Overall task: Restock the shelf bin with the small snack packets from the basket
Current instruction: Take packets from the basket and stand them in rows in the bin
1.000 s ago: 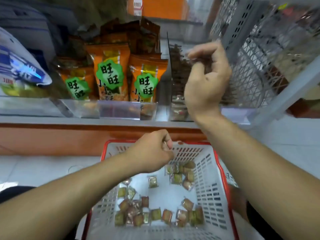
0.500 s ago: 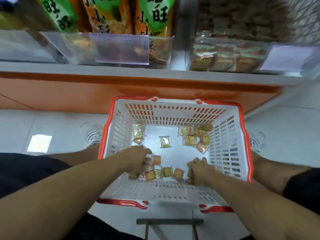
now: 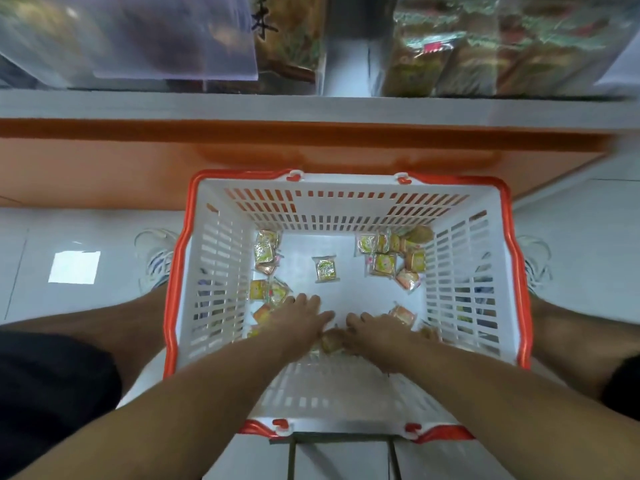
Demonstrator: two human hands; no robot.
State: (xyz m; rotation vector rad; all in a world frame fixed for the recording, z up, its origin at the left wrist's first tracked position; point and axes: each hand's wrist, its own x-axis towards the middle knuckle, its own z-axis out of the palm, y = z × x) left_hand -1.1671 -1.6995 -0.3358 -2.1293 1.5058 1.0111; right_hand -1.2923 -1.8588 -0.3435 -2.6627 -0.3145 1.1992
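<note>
Your left hand point(image 3: 300, 318) and right hand point(image 3: 375, 332) lie low in the white slotted plastic basket with red rim point(image 3: 346, 206), fingers spread flat over small square crinkly foil snack packets point(image 3: 326, 270). Whether either grips one, can't tell. Basket's long axis runs left-right on glossy pale floor tiles point(image 3: 571, 244). Clear plastic shelf bin point(image 3: 485, 46) sits far right, above an orange shelf front point(image 3: 104, 168).

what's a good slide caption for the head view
Both hands, left and right, gather snack packets inside the basket below the shelf.
</note>
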